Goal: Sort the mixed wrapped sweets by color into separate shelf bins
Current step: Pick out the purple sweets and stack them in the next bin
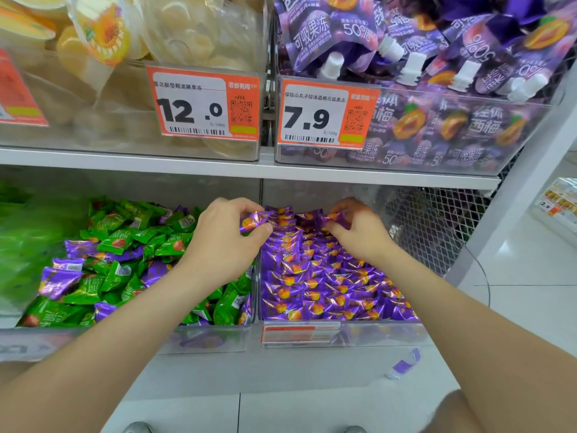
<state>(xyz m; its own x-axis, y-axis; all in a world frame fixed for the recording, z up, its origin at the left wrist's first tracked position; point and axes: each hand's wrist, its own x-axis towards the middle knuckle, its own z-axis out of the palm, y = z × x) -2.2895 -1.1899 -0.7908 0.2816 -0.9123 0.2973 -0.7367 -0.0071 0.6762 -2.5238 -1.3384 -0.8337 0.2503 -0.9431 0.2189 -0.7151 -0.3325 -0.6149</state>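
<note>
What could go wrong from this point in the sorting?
The left hand pinches a purple sweet right over the divider; released early, it may fall back into the mixed bin. Purple sweets half-buried under green ones there could be missed. The purple bin looks full near its front, so more may spill.

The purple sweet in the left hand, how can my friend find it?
On the lower shelf, a mixed green-and-purple bin sits beside an all-purple bin. Above the wall between them, the left hand pinches one purple sweet. The others lie in piles; this one is held up, left of the one in the right hand.
</note>
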